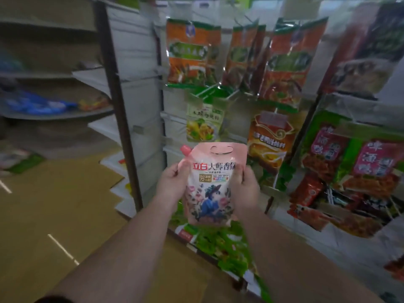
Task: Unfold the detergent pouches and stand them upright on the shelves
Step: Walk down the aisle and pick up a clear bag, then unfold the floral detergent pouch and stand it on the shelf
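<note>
Two hands hold one pink detergent pouch [211,184] in the air in front of me, at about chest height, before a rack of hanging seasoning packets [192,53]. My left hand [172,184] grips the left edge of the pouch, with the thumb on the front just under the pink spout cap [185,149]. My right hand [244,189] grips the right edge at nearly the same height, its fingers curled behind.

The pouch is upright and its printed front faces me. The top, with the cut-out handle [220,150], looks already opened flat. The bottom edge looks a little rounded, but I cannot tell if the base is fully spread.

I judge that the pouch is soft and flexible, a glossy film that can slip between the fingers. If it is filled, the weight sits low and the body will sag, so I think the side seams near the top are a good place to hold. To make it stand, one hand should probably go under the base.

Grey shelves [54,114] are at my left, well apart from the pouch, and flattened cardboard [65,193] covers the floor.
</note>
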Demonstrator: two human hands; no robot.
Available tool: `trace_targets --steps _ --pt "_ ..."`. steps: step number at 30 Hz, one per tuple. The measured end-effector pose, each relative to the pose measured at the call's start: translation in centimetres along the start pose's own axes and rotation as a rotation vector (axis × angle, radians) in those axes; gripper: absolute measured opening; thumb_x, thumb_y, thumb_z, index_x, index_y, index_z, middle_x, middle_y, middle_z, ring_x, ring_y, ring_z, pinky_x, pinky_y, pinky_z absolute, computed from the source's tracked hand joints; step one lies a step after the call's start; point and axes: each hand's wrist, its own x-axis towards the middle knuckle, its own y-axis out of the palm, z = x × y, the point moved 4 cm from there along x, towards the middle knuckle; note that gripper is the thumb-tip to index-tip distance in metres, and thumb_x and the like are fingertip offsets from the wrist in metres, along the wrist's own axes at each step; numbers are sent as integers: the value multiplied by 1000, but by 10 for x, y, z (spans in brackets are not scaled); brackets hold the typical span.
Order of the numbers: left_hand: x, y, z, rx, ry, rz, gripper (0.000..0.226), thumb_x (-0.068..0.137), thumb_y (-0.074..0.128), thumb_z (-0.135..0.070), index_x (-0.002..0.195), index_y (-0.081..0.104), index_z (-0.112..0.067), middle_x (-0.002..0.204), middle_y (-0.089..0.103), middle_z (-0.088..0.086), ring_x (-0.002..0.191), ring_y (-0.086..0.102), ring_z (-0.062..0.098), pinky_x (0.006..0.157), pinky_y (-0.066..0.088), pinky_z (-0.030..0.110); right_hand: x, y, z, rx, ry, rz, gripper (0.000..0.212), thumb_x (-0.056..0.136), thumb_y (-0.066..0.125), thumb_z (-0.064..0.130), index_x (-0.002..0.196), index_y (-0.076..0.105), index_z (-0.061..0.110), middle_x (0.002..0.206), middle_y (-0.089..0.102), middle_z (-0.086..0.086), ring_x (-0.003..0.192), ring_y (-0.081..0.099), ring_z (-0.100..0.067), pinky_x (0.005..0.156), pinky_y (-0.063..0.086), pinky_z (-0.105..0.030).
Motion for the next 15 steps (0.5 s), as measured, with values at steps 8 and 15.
trace_targets --steps 8,15 --pt "-81 -79 -41 -199 48 -360 25 104 64 -36 107 75 -14 96 82 0 82 79 14 59 60 26 -44 39 78 60 -217 268 38 110 41 49 92 59 22 84 66 0 80 64 -18 74 55 -39" --pt "-175 -159 -72 -114 96 -641 23 106 59 -37 109 73 -20 94 82 -6 81 78 10 62 60 26 -120 81 130 199 -258 567 39 111 41 48 96 62 19 86 67 2 84 64 -19 71 49 -33"
